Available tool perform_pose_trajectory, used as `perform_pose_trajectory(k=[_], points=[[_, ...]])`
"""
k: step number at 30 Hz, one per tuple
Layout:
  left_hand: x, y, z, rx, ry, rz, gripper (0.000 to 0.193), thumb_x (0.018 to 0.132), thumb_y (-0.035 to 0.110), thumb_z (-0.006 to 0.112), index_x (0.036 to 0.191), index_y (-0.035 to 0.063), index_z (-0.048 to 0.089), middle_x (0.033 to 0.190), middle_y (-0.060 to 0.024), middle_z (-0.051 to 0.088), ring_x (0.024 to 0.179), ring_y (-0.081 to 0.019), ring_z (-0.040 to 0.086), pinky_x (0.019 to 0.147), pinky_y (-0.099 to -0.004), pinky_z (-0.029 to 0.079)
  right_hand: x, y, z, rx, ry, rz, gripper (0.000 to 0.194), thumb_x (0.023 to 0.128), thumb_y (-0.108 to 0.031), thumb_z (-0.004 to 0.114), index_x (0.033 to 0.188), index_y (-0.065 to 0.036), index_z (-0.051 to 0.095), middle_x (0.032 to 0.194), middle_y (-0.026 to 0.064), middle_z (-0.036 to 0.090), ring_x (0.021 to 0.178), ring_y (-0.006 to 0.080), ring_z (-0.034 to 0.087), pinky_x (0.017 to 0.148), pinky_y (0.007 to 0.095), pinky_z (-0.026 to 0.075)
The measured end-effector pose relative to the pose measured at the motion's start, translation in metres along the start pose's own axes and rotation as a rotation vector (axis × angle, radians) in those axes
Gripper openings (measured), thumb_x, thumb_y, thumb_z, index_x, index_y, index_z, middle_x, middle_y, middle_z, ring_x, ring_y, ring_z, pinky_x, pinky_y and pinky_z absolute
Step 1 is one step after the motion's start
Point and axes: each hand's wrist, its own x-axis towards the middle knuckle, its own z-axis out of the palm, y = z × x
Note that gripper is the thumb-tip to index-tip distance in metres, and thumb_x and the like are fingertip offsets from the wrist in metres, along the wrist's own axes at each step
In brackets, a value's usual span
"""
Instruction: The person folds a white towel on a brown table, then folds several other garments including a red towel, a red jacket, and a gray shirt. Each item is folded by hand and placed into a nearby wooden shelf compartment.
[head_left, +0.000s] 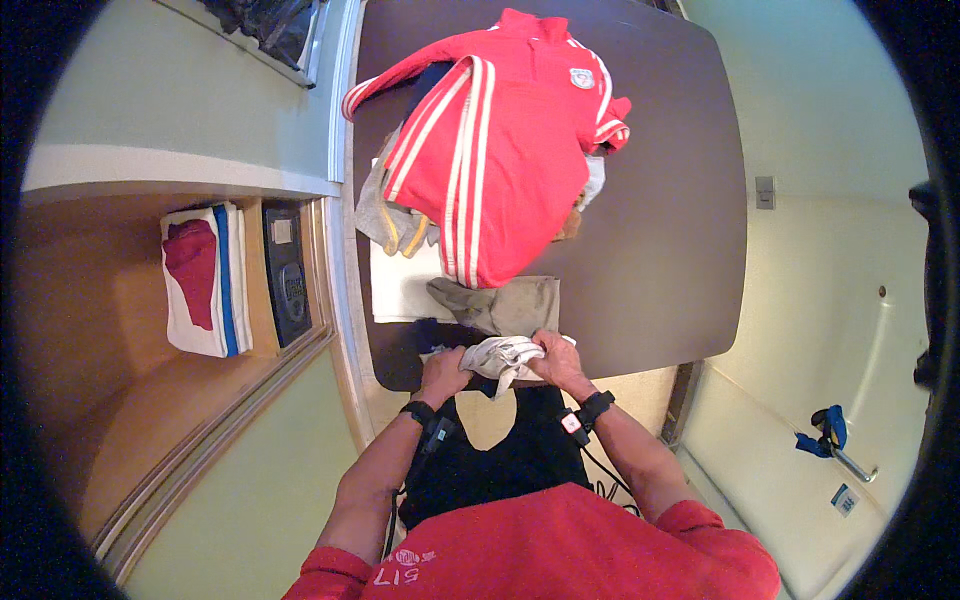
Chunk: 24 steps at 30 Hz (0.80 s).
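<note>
My left hand (446, 371) and my right hand (557, 358) grip a bunched whitish cloth garment (504, 355) at the table's near edge. It is crumpled between them, and its exact kind is hard to tell. Just beyond it lies a folded grey-brown garment (525, 304). A dark cloth (439, 334) rests beside my left hand. Farther off, a red track jacket (517, 142) with white stripes and a badge is spread over other clothes. From under it show a grey garment with yellow trim (382, 217) and a folded white cloth (405, 289).
The dark tabletop (675, 225) has rounded corners. On the left, a wooden wall recess (120, 277) holds folded white towels (199, 300) with a dark red cloth (191, 262) and a black device (286, 270). A blue strap (829, 431) hangs on a metal bar at the right wall.
</note>
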Motion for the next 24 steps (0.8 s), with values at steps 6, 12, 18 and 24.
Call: perform_pose_trajectory(k=[6, 12, 18, 24], points=[[-0.014, 0.044, -0.008, -0.113, 0.088, -0.043, 0.036, 0.07, 0.029, 0.075, 0.095, 0.0064, 0.062, 0.089, -0.0155, 0.066, 0.085, -0.0342, 0.064, 0.072, -0.0429, 0.049, 0.003, 0.004, -0.028, 0.075, 0.223, -0.175, 0.019, 0.071, -0.017, 0.069, 0.085, -0.009, 0.058, 0.081, 0.0162, 0.059, 0.08, 0.0372, 0.059, 0.068, 0.0444, 0.048], [0.004, 0.11, -0.038, -0.208, 0.325, 0.016, 0.03, 0.073, 0.019, 0.073, 0.099, 0.0069, 0.065, 0.088, -0.0147, 0.067, 0.081, -0.0307, 0.065, 0.071, -0.0378, 0.05, 0.013, -0.004, -0.106, 0.147, 0.525, -0.361, 0.016, 0.072, -0.008, 0.063, 0.086, -0.006, 0.056, 0.08, 0.0131, 0.055, 0.075, 0.0331, 0.057, 0.067, 0.0402, 0.048], [0.036, 0.11, -0.063, 0.019, 0.647, 0.063, 0.028, 0.073, 0.012, 0.067, 0.101, 0.0083, 0.066, 0.086, -0.0162, 0.061, 0.087, -0.035, 0.061, 0.077, -0.0416, 0.049, 0.007, 0.017, -0.127, 0.071, 0.398, -0.268, 0.018, 0.075, -0.01, 0.063, 0.092, -0.008, 0.06, 0.088, 0.016, 0.059, 0.081, 0.036, 0.06, 0.071, 0.0421, 0.049], [0.096, 0.065, -0.105, -0.309, 0.583, -0.222, 0.06, 0.074, 0.03, 0.072, 0.122, -0.0036, 0.056, 0.119, -0.0231, 0.06, 0.111, -0.0312, 0.057, 0.095, -0.0373, 0.044, -0.01, 0.061, -0.092, 0.199, 0.269, -0.137, 0.013, 0.078, -0.014, 0.062, 0.088, -0.006, 0.062, 0.081, 0.0177, 0.063, 0.077, 0.0371, 0.062, 0.07, 0.0436, 0.05]])
